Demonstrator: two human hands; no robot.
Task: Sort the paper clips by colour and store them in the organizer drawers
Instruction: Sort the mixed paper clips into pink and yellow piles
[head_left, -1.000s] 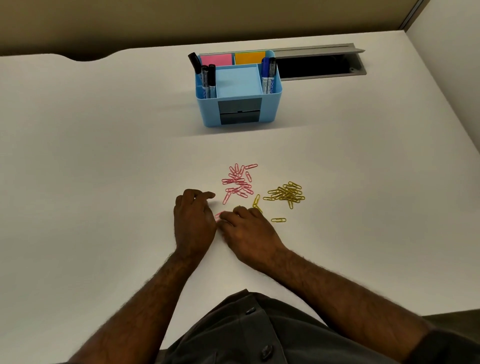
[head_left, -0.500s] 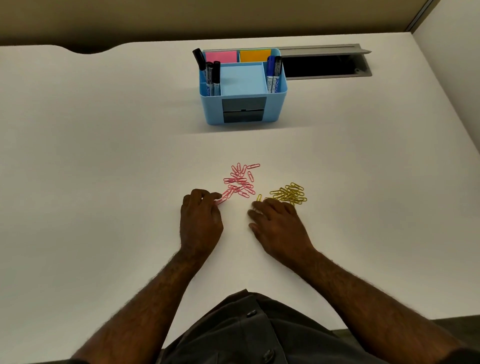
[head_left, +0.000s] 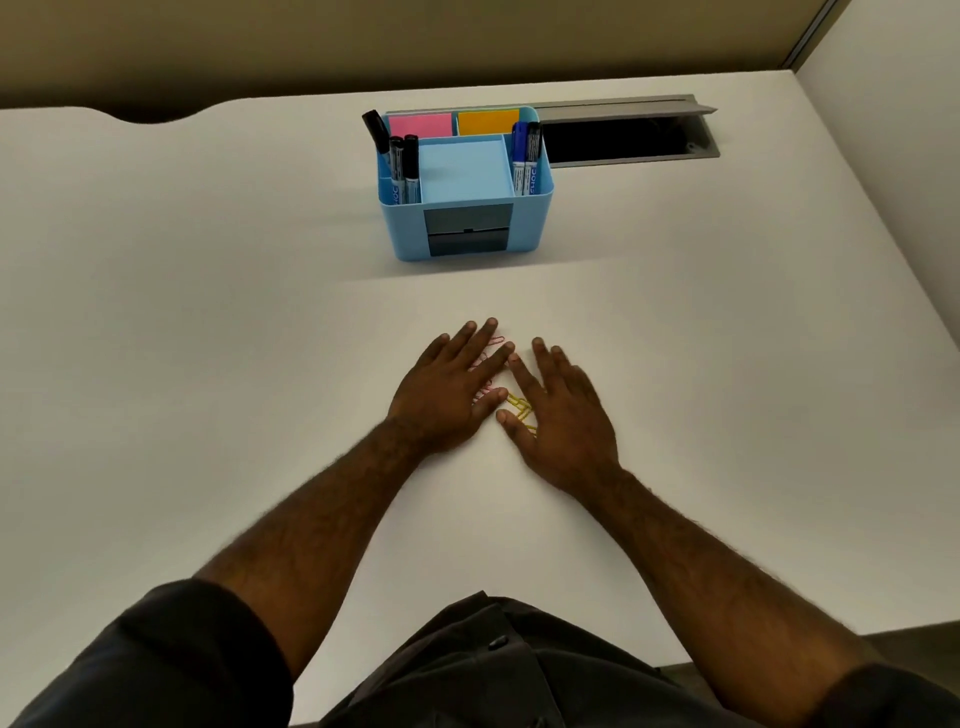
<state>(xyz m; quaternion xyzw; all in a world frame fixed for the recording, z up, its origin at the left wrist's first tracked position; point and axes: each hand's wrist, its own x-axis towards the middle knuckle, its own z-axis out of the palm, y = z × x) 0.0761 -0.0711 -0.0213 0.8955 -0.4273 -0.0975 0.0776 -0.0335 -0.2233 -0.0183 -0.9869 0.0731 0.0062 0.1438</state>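
Down on the white desk (head_left: 208, 364), the left hand (head_left: 447, 395) lies flat with fingers spread over the pink paper clips (head_left: 491, 358), and the right hand (head_left: 563, 415) lies flat, fingers straight, over the yellow paper clips (head_left: 519, 405); neither pinches anything. Well beyond the fingertips stands the blue organizer (head_left: 465, 244), its two grey drawers (head_left: 466, 231) closed, with markers (head_left: 402, 166) and sticky notes (head_left: 421, 124) in its upper compartments.

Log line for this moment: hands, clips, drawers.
left hand: flat on pink clips | right hand: flat on yellow clips | organizer drawers: closed | stage: sorting, none stored
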